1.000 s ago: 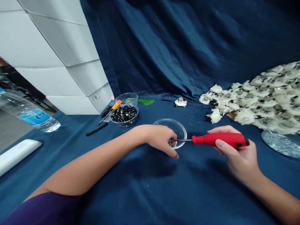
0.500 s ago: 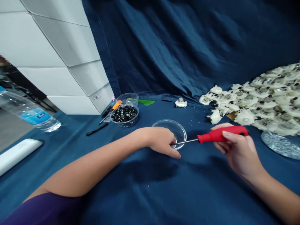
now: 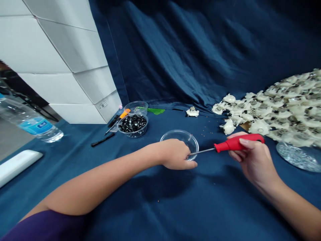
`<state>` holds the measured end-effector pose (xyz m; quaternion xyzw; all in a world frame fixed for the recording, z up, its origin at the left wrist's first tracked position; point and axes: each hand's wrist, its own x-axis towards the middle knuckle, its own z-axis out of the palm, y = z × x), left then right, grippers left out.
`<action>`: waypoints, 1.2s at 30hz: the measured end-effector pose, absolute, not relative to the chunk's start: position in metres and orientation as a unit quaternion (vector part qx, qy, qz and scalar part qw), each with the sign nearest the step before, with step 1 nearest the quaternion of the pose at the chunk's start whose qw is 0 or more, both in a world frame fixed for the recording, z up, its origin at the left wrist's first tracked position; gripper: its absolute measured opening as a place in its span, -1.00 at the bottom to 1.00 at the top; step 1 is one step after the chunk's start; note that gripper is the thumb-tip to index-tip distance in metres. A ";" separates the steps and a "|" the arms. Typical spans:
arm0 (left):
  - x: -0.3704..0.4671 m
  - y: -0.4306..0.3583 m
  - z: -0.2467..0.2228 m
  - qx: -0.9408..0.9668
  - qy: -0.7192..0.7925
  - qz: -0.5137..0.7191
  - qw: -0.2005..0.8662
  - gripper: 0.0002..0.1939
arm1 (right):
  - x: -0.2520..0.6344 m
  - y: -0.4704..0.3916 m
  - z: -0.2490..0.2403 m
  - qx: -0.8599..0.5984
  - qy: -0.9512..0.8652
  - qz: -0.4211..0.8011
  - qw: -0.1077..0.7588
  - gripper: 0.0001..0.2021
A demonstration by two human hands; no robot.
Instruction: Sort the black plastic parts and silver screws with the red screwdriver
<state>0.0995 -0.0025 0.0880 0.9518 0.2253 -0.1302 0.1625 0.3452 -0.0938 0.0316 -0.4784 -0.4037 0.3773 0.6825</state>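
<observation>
My right hand [image 3: 253, 155] grips the red handle of a screwdriver [image 3: 232, 143], its metal shaft pointing left. The shaft's tip end goes out of sight at the curled fingers of my left hand [image 3: 177, 154]. That hand is palm down over the near side of a clear plastic bowl [image 3: 197, 142]. Its thumb lies along the front, outside the rim. The other fingertips are hidden behind the hand, so what they hold cannot be made out.
Left of the bowl stands a clear tub of small black parts [image 3: 132, 123], with a black tool [image 3: 102, 139] beside it. White boxes [image 3: 82, 87] and a water bottle [image 3: 37, 125] are further left. At right, white plastic parts [image 3: 259, 127] are heaped behind a dish of small metal pieces [image 3: 296, 159].
My left hand has shifted slightly right, its thumb reaching further past the bowl's front. The screwdriver's shaft has moved slightly right too, still meeting the left fingers.
</observation>
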 end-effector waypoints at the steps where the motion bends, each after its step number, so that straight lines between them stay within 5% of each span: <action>1: 0.099 -0.002 0.088 0.952 0.223 -0.131 0.167 -0.44 | 0.345 -0.094 0.032 -0.477 -0.406 0.373 0.684 -0.83; 14: 0.096 0.006 0.097 0.908 0.240 -0.166 0.301 -0.22 | 0.341 -0.095 0.037 -0.480 -0.346 0.421 0.687 -0.82; 20: 0.086 0.032 0.104 0.761 0.225 -0.152 0.590 -0.36 | 0.345 -0.092 0.042 -0.467 -0.308 0.450 0.696 -0.78; 27: 0.096 0.046 0.091 0.407 0.218 0.094 0.882 -0.49 | 0.351 -0.091 0.040 -0.415 -0.329 0.469 0.707 -0.72; 36: 0.108 0.036 0.065 0.251 0.242 0.134 0.928 -0.60 | 0.354 -0.104 0.037 -0.375 -0.452 0.467 0.661 -0.72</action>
